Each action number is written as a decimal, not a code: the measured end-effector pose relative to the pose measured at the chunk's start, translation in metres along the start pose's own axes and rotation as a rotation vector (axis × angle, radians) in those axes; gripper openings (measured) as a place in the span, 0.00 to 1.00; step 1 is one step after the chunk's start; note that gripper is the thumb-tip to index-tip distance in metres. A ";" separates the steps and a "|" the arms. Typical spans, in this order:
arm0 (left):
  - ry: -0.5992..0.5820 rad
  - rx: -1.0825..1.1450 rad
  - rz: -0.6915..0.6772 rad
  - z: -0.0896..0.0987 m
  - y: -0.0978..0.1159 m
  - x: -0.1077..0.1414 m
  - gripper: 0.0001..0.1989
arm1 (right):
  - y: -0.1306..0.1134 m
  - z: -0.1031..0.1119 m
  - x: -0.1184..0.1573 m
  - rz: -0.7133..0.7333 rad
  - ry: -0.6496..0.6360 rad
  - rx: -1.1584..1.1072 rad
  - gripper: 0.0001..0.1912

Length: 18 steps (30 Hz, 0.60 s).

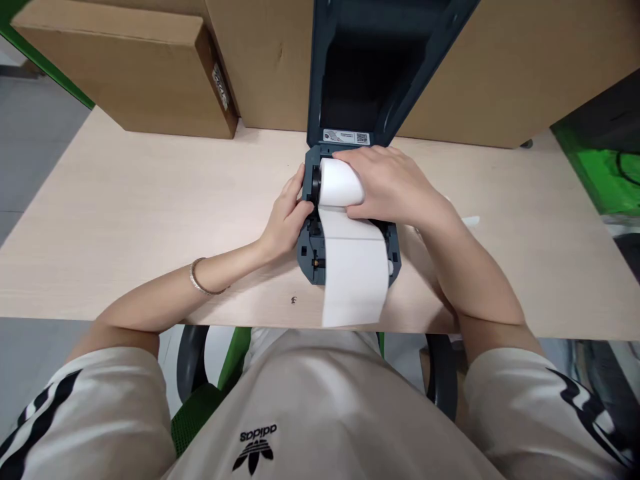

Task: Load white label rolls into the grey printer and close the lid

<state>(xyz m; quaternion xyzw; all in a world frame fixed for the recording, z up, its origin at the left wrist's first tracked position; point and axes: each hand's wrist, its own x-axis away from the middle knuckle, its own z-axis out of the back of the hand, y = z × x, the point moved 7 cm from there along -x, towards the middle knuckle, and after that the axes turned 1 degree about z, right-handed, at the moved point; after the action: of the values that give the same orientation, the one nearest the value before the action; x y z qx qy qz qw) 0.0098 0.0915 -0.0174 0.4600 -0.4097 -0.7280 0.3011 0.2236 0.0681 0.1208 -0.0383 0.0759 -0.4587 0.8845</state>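
Note:
A dark label printer (306,252) sits on the table with its lid (373,67) raised behind it. Inside lies a white paper roll (340,183), whose loose strip (356,273) runs forward over the printer's front and hangs near the table edge. My left hand (287,217) grips the printer's left side, thumb on the rim and fingers along the outer wall. My right hand (387,183) is wrapped over the right end of the roll, with the thumb by the paper just below it.
Behind the printer stand a large cardboard panel (270,67) and, at the left, a cardboard box (150,80). A small dark scrap (294,300) lies near the table's (125,220) front edge. A white scrap (471,221) is right of my right forearm.

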 end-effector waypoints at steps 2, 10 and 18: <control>0.000 0.006 0.003 -0.001 0.002 0.000 0.50 | 0.001 -0.011 -0.005 -0.018 -0.043 0.017 0.45; 0.012 -0.001 0.024 -0.002 0.008 -0.002 0.48 | -0.031 0.020 0.028 0.055 -0.085 -0.189 0.43; 0.028 0.023 0.044 0.001 0.005 -0.002 0.50 | -0.109 -0.024 0.112 0.259 0.089 -0.124 0.45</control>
<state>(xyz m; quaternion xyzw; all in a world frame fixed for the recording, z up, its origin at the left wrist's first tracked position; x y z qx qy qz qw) 0.0100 0.0905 -0.0121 0.4644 -0.4239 -0.7099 0.3172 0.1951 -0.0860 0.1012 -0.0622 0.1477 -0.3364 0.9280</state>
